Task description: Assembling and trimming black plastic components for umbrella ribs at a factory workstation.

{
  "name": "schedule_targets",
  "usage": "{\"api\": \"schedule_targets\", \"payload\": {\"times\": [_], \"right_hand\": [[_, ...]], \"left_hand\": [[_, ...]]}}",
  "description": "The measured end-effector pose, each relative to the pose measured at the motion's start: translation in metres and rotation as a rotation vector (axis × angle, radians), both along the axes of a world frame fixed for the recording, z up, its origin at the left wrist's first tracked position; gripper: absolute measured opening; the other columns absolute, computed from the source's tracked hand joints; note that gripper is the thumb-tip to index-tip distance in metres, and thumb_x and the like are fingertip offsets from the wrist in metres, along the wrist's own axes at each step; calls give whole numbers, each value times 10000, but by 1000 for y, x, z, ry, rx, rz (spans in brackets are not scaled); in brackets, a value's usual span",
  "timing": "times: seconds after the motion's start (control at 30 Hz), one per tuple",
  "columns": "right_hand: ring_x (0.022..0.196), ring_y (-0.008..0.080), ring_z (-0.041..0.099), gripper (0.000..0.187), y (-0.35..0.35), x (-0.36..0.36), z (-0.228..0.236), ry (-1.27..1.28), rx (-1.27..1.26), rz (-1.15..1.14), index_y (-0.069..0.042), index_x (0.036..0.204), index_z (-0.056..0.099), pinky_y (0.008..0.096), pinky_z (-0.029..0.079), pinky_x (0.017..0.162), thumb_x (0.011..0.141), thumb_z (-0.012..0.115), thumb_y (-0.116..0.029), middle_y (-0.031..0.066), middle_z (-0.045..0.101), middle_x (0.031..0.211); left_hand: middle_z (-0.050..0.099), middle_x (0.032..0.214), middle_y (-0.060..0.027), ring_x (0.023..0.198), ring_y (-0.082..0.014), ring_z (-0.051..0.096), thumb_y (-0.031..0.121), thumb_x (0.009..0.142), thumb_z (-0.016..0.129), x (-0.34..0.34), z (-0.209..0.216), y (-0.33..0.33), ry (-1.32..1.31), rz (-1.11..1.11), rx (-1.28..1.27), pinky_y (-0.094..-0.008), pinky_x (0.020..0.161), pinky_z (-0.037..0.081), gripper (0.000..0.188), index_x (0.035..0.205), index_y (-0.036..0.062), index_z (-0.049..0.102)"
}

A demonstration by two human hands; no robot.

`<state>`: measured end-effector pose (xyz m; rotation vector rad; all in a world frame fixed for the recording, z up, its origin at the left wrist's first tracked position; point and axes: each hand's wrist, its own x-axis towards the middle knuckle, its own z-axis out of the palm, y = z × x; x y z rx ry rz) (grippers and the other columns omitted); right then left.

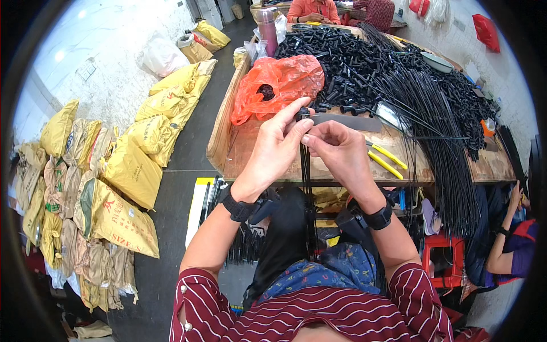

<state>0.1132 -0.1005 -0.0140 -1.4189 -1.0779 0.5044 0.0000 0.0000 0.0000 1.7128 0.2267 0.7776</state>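
Observation:
My left hand [275, 142] is closed, its thumb and forefinger gripping a small black cylindrical piece [303, 112] above the table's near edge. Close beside it, my right hand [344, 153] pinches with thumb and fingertips. What lies in that pinch is too small or hidden to name. Several thin black strands [306, 196] hang down from between the two hands, past the table edge toward my lap. Just beyond the fingers, a flat grey metal blade [356, 122] lies on the wooden table [253, 157]. Yellow-handled pliers [387, 159] rest to the right of my right hand.
An orange plastic bag [296, 74] and a tall bottle [266, 31] stand at the table's left side. Behind is a heap of black pieces [342, 60]; long black strands [436, 137] drape over the front edge. Yellow sacks [134, 165] line the left wall. Other people sit nearby.

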Motion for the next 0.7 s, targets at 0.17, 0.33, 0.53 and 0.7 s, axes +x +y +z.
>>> {"api": "schedule_targets", "payload": {"times": [0.17, 0.33, 0.53, 0.7], "right_hand": [[672, 24, 568, 126, 7, -3, -10, 52, 187, -36, 42, 883, 666, 205, 468, 593, 834, 675, -73, 17, 661, 727], [677, 26, 569, 121, 4, -5, -8, 58, 178, -45, 39, 884, 665, 208, 472, 602, 833, 675, -70, 20, 661, 732], [700, 25, 564, 134, -2, -3, -3, -22, 151, -62, 34, 903, 653, 208, 476, 622, 832, 684, -75, 9, 658, 767], [730, 32, 572, 139, -10, -3, 5, 98, 180, 13, 25, 925, 649, 205, 479, 644, 844, 684, -83, 3, 661, 813]], "left_hand": [[641, 991, -212, 868, -315, 649, 58, 920, 529, 7, -5, -2, -40, 264, 369, -365, 767, 491, 282, 1187, -31, 513], [630, 963, -228, 867, -312, 649, 44, 921, 514, 10, -7, -7, -78, 332, 440, -369, 755, 488, 259, 1170, -26, 514], [646, 1047, -169, 934, -207, 647, 58, 940, 508, 8, 0, -7, -87, 170, 81, -301, 786, 499, 265, 1193, -21, 511], [614, 1143, -106, 1011, -140, 601, 180, 950, 545, -8, 23, 0, -114, -229, -344, -249, 813, 511, 357, 1271, 28, 505]]}}
